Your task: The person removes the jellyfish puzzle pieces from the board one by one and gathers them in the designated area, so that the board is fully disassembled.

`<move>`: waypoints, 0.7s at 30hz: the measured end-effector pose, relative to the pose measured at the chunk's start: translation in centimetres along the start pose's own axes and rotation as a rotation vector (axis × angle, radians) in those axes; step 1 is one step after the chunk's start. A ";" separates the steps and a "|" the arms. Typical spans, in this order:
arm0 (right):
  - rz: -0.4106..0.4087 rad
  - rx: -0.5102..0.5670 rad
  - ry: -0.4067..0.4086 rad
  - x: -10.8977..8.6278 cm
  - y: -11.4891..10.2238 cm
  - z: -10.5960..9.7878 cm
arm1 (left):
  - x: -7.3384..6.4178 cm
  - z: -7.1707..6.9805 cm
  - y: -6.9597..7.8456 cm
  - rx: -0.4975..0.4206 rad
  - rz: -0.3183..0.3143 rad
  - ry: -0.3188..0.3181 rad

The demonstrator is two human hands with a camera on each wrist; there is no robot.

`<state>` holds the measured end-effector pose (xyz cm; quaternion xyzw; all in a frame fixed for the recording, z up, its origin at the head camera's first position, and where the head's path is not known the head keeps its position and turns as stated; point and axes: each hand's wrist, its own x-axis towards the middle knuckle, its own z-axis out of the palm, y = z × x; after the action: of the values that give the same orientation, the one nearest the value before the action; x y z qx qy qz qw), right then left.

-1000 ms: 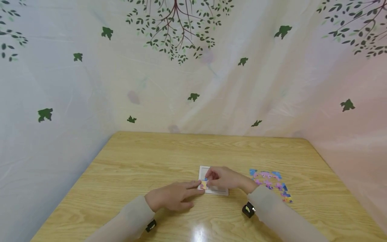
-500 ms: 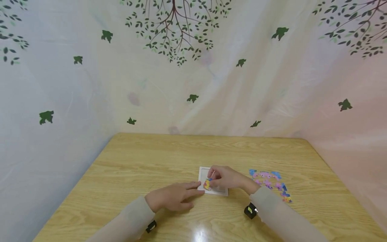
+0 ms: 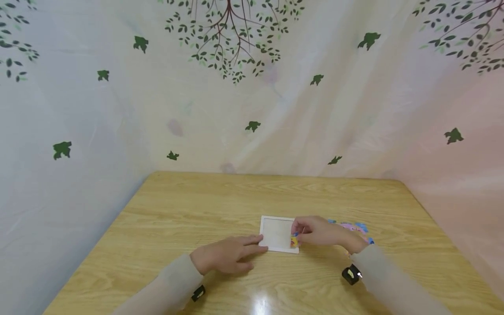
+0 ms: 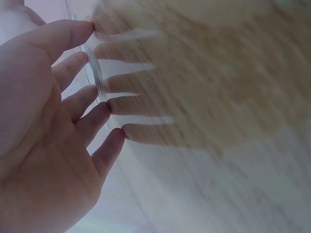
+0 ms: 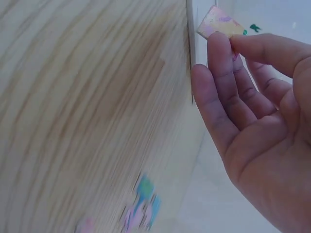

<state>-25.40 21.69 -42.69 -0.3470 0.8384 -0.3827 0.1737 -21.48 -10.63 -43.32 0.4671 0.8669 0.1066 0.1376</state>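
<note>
A white rectangular frame tray (image 3: 277,234) lies flat near the middle of the table. My left hand (image 3: 227,256) rests beside it with fingers extended, the fingertips touching its left edge; the left wrist view shows these fingers (image 4: 90,119) spread. Over the tray's right edge, my right hand (image 3: 320,230) pinches a yellow and blue jigsaw piece (image 3: 294,240) between thumb and fingers. In the right wrist view the same jigsaw piece (image 5: 221,23) stands tilted at the fingertips.
Several pink and blue jigsaw pieces (image 3: 361,227) lie to the right of the tray, partly hidden by the right hand and forearm. The wooden table (image 3: 189,201) meets a pale curtain (image 3: 204,127) printed with leaves at its back edge.
My right hand has moved right with the jigsaw piece, from the tray's left side to its right edge, uncovering the tray's inside. The left hand has stayed in place.
</note>
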 end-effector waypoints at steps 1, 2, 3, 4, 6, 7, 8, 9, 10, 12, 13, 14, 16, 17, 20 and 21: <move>-0.001 0.006 0.000 -0.4 0.2 -0.3 | 0.0 0.0 0.0 0.002 0.000 0.001; 0.006 0.011 0.001 -0.9 0.5 -0.5 | 0.0 0.0 0.1 0.002 0.001 0.002; 0.017 0.019 0.003 -1.3 0.7 -0.8 | 0.0 -0.1 0.1 0.005 0.004 0.004; 0.029 0.014 0.008 -1.8 0.9 -1.1 | -0.1 -0.1 0.1 0.005 0.004 0.002; 0.057 0.005 0.025 -2.7 1.4 -1.5 | -0.1 -0.1 0.1 0.002 0.006 0.002; 0.069 0.001 0.032 -3.1 1.6 -1.8 | -0.1 -0.1 0.1 -0.002 0.007 0.002; 0.077 0.001 0.036 -3.5 1.8 -2.0 | -0.1 -0.1 0.1 -0.004 0.006 0.001; 0.077 -0.005 0.041 -3.9 2.0 -2.3 | -0.1 -0.1 0.1 -0.004 0.005 0.001; 0.074 -0.013 0.045 -4.2 2.1 -2.5 | -0.1 -0.1 0.1 -0.003 0.001 -0.001; 0.070 -0.027 0.048 -4.8 2.4 -2.9 | -0.1 -0.1 0.0 -0.003 -0.005 -0.004; 0.073 -0.032 0.045 -5.1 2.5 -3.1 | -0.1 -0.1 0.0 -0.007 -0.009 -0.007; 0.078 -0.033 0.042 -5.4 2.6 -3.2 | -0.1 0.0 -0.1 -0.007 -0.011 -0.007; 0.092 -0.037 0.033 -5.8 2.8 -3.5 | 0.0 0.0 -0.2 -0.003 -0.011 -0.007; 0.104 -0.033 0.025 -6.0 2.9 -3.5 | 0.0 0.1 -0.2 -0.001 -0.008 -0.004; 0.115 -0.004 -0.002 -6.5 3.0 -3.5 | -0.1 0.2 -0.3 0.000 -0.009 -0.001; 0.111 -0.001 -0.011 -6.7 3.1 -3.5 | -0.1 0.3 -0.3 -0.002 -0.013 -0.003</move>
<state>-24.07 29.72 -42.65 -0.3018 0.8556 -0.3704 0.1991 -21.57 -10.81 -43.63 0.4614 0.8697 0.1059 0.1398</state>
